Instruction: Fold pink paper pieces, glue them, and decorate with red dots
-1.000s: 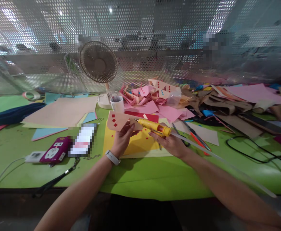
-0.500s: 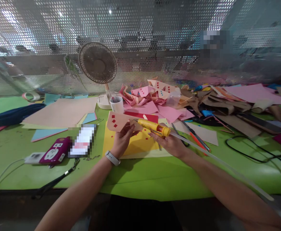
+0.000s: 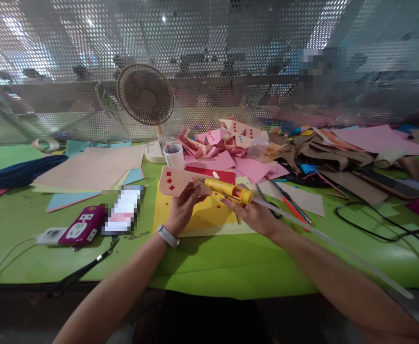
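Observation:
A pale pink paper piece (image 3: 175, 181) with red diamonds is pinched in my left hand (image 3: 182, 205), above a yellow sheet (image 3: 195, 217) on the green table. My right hand (image 3: 254, 215) is closed round a yellow glue gun (image 3: 227, 188). Its nozzle points left and meets or nearly meets the paper beside my left fingers; contact is too small to tell. A long translucent glue stick (image 3: 324, 236) runs out of the gun's back over my right forearm. Small red diamonds lie on the yellow sheet.
A fan (image 3: 146, 94) and white cup (image 3: 173, 155) stand behind my hands. Pink paper pieces (image 3: 216, 160) are heaped at the back. On the left lie a phone (image 3: 123, 210) and purple power bank (image 3: 83, 225); on the right, an orange cutter (image 3: 293, 205) and black cable (image 3: 378, 222).
The glue gun has tilted slightly, and the far end of the glue stick has shifted a little to the right. My left hand and the paper have barely moved.

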A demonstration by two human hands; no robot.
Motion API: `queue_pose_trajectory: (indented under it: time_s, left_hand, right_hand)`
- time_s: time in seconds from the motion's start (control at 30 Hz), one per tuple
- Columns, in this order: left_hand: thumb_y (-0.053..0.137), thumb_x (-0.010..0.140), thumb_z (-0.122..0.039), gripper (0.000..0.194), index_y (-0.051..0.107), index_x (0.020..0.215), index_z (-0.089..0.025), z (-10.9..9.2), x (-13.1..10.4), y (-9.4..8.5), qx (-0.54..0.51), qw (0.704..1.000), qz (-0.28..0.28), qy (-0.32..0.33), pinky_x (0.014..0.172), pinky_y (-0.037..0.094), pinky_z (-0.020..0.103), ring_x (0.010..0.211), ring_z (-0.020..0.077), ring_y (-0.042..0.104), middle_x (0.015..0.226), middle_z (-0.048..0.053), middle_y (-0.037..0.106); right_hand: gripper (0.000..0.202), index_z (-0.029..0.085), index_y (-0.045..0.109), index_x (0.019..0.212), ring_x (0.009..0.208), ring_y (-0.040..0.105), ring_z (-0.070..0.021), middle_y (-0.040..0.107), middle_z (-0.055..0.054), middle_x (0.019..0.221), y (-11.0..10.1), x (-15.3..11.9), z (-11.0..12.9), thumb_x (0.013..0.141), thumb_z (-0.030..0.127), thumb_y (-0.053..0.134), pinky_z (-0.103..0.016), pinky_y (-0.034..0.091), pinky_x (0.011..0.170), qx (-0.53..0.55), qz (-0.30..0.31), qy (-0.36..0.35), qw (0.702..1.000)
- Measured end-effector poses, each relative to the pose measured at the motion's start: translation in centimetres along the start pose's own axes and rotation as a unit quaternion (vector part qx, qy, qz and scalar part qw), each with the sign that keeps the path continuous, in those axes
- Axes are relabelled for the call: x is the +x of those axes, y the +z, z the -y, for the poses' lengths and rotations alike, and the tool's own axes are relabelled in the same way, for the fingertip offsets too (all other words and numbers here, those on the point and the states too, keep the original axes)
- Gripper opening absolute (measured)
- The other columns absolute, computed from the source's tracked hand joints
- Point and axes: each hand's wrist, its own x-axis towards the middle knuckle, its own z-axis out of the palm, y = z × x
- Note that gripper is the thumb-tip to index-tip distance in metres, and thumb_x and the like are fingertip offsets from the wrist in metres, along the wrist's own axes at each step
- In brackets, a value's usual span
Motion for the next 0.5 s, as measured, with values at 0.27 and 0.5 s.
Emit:
queue_pose_trajectory:
  time_s: [0.27,0.5]
  left_hand:
    - [0.082,0.069,-0.037,0.036,0.065,0.095,-0.018,-0.09,-0.05,-0.01,0.006,1.000,-0.002,0.001,0.084,0.060,0.044,0.086,0.0214,0.070,0.092,0.003,0.070]
    - [0.079,0.073,-0.037,0.035,0.065,0.099,-0.019,-0.08,-0.09,-0.07,0.015,1.000,0.011,-0.001,0.087,0.059,0.046,0.086,0.0211,0.070,0.096,0.004,0.070]
  right_hand:
    - [0.021,0.031,0.059,0.100,0.095,0.067,-0.0292,0.071,-0.006,0.097,-0.05,-0.10,0.15,0.087,0.047,0.058,-0.045,0.057,0.080,-0.031,-0.005,-0.018,0.999]
    - [0.025,0.027,0.058,0.098,0.085,0.068,-0.0284,0.069,-0.006,0.088,-0.05,-0.12,-0.05,0.088,0.050,0.056,-0.044,0.056,0.076,-0.065,-0.001,-0.033,0.997]
